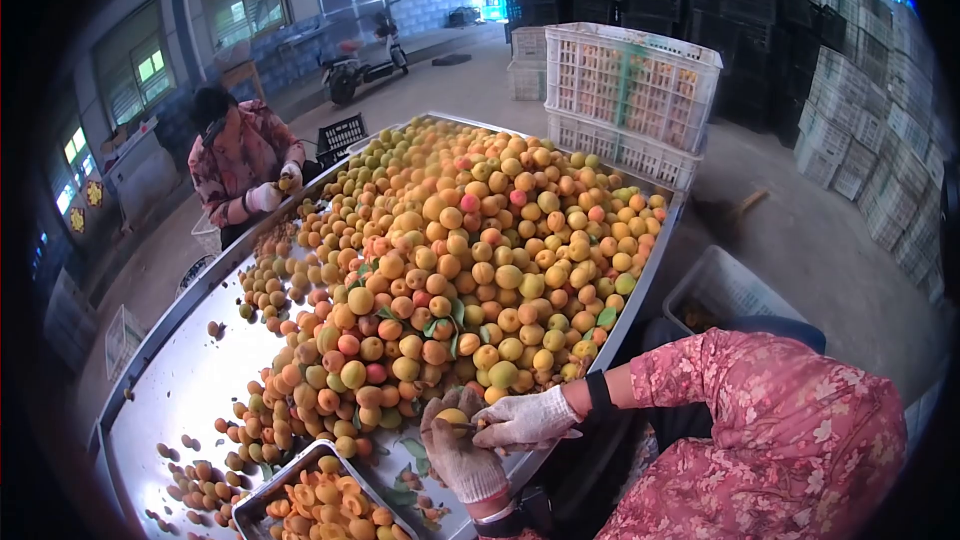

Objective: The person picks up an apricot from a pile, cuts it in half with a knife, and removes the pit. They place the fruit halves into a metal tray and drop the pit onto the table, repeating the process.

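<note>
My left hand (460, 448), in a soiled pale glove, is curled around a yellow-orange fruit (453, 417) above the metal table's near edge. Close against that fruit is my right hand (527, 418), in a whiter glove with its fingers closed. A small dark thing shows at its fingertips, too small to identify. Beyond both hands lies a large heap of orange, yellow and greenish fruit (490, 240), with a few green leaves in it. A tray (375, 500) of cut, opened fruit rests at the bottom, left of my left hand.
Across the metal table (165, 400), a person (240, 155) in white gloves handles fruit. White crates (630, 90) of fruit stand stacked behind the heap. A pale bin (730, 285) sits on the floor at right. Black and white crate stacks and a scooter (365, 65) are farther back.
</note>
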`<state>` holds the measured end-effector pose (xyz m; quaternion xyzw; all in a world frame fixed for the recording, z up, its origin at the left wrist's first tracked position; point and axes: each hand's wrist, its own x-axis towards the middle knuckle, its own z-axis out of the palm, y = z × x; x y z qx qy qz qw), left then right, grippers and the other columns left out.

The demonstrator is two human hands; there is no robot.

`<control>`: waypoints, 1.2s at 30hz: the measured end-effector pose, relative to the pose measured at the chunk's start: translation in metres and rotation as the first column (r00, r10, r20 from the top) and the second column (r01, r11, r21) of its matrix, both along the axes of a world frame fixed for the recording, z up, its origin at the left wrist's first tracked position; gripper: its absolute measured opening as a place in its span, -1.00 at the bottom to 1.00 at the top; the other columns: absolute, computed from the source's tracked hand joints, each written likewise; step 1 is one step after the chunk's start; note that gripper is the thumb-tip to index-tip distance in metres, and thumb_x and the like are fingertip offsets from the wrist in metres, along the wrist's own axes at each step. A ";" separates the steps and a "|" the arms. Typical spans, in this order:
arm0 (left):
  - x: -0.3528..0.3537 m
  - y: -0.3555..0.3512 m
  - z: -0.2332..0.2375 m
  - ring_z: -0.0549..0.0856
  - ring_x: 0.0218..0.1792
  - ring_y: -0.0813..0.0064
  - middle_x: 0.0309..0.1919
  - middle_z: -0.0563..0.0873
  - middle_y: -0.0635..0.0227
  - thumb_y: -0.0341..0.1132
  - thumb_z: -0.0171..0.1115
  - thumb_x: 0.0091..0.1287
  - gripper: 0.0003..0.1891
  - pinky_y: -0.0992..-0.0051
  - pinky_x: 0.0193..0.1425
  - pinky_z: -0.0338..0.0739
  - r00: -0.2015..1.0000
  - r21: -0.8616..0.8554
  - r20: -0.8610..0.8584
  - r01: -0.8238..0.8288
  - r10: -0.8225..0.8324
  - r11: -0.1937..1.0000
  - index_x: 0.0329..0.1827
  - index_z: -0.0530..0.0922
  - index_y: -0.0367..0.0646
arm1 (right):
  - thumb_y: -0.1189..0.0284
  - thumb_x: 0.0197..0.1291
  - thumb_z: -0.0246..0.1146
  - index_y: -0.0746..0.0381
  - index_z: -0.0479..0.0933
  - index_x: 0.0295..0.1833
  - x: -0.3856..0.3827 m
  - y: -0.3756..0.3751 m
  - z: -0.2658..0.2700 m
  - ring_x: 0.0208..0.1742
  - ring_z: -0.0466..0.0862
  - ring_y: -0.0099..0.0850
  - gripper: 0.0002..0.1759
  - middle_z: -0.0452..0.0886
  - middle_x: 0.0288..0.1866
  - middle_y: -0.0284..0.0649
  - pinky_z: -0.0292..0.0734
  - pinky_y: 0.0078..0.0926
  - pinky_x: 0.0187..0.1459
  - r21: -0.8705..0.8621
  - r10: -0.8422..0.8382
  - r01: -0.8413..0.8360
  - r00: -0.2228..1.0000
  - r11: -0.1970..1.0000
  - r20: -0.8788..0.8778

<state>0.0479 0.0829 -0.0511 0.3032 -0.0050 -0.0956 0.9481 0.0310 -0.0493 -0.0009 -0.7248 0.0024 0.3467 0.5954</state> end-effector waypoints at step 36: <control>0.012 0.005 -0.013 0.58 0.15 0.25 0.17 0.51 0.10 -0.47 -0.09 0.35 -0.53 0.31 0.19 0.57 0.986 -0.031 -0.100 0.132 -0.134 0.991 0.35 0.31 -0.28 | 0.24 0.36 0.16 0.22 0.43 -0.01 0.014 -0.015 -0.002 -0.55 0.41 -0.73 -0.73 0.48 -0.45 -0.45 0.28 -0.74 -0.58 0.154 -0.295 0.281 0.953 0.947 0.072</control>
